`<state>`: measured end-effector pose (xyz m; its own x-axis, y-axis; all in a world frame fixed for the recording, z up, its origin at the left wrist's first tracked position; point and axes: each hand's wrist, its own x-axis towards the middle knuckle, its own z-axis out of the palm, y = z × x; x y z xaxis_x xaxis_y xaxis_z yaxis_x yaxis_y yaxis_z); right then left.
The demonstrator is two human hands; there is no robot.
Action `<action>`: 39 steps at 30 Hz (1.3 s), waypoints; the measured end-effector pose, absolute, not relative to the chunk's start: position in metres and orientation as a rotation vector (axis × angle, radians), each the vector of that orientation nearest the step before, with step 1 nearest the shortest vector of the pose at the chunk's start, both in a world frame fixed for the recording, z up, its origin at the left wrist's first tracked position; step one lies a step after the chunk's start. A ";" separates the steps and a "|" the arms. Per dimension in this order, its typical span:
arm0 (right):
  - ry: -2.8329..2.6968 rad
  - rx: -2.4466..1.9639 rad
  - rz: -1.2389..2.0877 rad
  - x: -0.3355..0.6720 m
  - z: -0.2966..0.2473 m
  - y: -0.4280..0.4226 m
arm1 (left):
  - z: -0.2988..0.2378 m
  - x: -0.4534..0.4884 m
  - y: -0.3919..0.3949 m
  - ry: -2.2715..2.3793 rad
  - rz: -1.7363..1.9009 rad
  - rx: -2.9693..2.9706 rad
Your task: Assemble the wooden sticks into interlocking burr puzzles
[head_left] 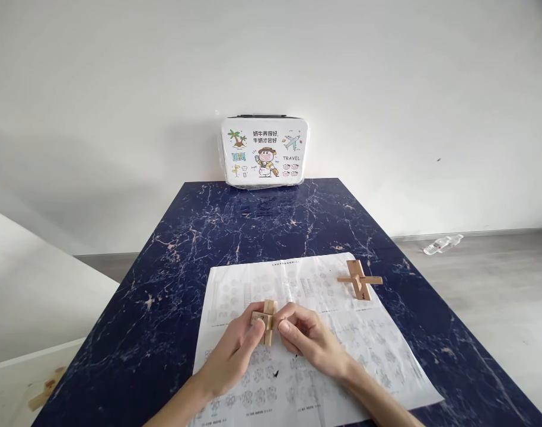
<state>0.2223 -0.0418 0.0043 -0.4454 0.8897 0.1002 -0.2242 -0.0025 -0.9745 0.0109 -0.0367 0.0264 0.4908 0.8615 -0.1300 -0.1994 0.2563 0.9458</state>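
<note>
Both hands meet over a printed instruction sheet [306,362] on a dark blue marble table [164,308]. My left hand [233,356] and my right hand [309,338] pinch a small interlocked wooden puzzle [265,320] from either side, fingers closed on its blocks. A second wooden puzzle, cross-shaped [359,280], stands on the sheet's far right corner, apart from both hands.
A white carry case with cartoon travel print [265,152] stands upright at the table's far edge against the wall. A plastic bottle [442,243] lies on the floor at the right. A pale surface with wooden pieces [46,391] sits at the lower left.
</note>
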 end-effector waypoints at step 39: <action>-1.681 -0.963 0.781 0.222 -0.004 -0.044 | 0.022 -0.002 -0.027 0.709 0.570 1.174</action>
